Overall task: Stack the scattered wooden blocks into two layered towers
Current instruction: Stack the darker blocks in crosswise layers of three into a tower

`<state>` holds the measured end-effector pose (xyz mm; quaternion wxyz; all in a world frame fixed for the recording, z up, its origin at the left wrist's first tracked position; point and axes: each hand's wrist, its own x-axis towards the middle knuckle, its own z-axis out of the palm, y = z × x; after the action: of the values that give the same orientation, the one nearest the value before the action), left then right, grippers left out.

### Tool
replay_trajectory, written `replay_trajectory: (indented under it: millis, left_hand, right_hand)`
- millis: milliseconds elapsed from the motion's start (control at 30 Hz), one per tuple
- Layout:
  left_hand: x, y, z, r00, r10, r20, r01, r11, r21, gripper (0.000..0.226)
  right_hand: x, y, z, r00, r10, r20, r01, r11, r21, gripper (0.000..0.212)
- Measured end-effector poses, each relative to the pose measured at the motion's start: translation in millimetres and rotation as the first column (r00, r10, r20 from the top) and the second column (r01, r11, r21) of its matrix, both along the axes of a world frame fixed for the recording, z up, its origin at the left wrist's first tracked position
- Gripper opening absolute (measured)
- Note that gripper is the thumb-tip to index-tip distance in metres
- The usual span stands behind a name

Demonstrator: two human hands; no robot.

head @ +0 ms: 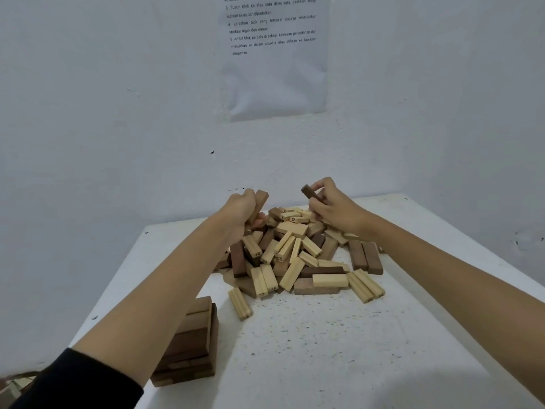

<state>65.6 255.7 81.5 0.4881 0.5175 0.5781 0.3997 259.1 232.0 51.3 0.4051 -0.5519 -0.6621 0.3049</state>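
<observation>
Your left hand point(240, 209) grips a brown block point(259, 203), your right hand point(331, 206) pinches a dark block point(310, 193). The started tower point(194, 349) stands near-left, closer to your left hand, well behind both.

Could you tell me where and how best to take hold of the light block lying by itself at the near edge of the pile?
Pinch the light block across its two long sides near the middle, coming down from above. It lies flat on the table at the near edge of the pile with nothing on top, so both long sides look free.
</observation>
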Motion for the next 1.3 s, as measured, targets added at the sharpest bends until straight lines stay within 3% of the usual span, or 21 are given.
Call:
replay_trajectory:
  millis: [100,233,300,433,533,667,800,933,1300]
  left_hand:
    - [-2,8,0,0.999,-0.001,0.033,0.001,1.000,-0.006,0.017]
    - [-7,20,-1,0.999,0.019,0.031,-0.020,1.000,0.019,0.023]
    - [-9,24,0,0.998,0.033,0.054,-0.035,0.999,0.028,0.016]
    - [-16,30,-1,0.998,0.018,0.068,-0.019,1.000,0.020,0.029]
    - [-21,31,-2,0.998,0.005,0.065,-0.007,1.000,0.022,0.033]
    - [-26,27,0,0.997,-0.006,0.083,0.005,1.000,0.009,0.031]
    - [-29,16,7,0.993,-0.017,0.113,0.016,1.000,0.004,0.026]
    - [-31,-2,19,0.992,-0.045,0.121,0.040,0.998,0.042,0.034]
    - [-23,-86,13,0.969,-0.194,0.155,0.174,0.975,0.136,0.026]
  right_hand:
    - [-12,19,4,0.999,-0.008,0.036,0.010,0.999,-0.039,0.027]
    - [-31,51,8,0.976,-0.084,0.199,0.069,0.994,0.082,0.022]
    - [-38,68,7,0.961,-0.100,0.257,0.090,0.995,0.051,0.026]
    - [-51,88,0,0.806,-0.077,0.587,0.106,0.994,-0.016,0.030]
    - [-59,93,-5,0.747,-0.053,0.662,0.132,0.989,-0.071,0.031]
    - [-60,92,-7,0.844,-0.095,0.529,0.135,0.990,-0.037,0.031]
    - [-61,76,1,0.985,-0.125,0.122,0.124,0.992,0.016,0.037]
    - [-61,53,23,0.974,-0.063,-0.218,0.070,0.997,0.023,0.032]
    - [-46,-61,23,0.913,-0.012,-0.408,-0.039,0.992,-0.117,0.022]
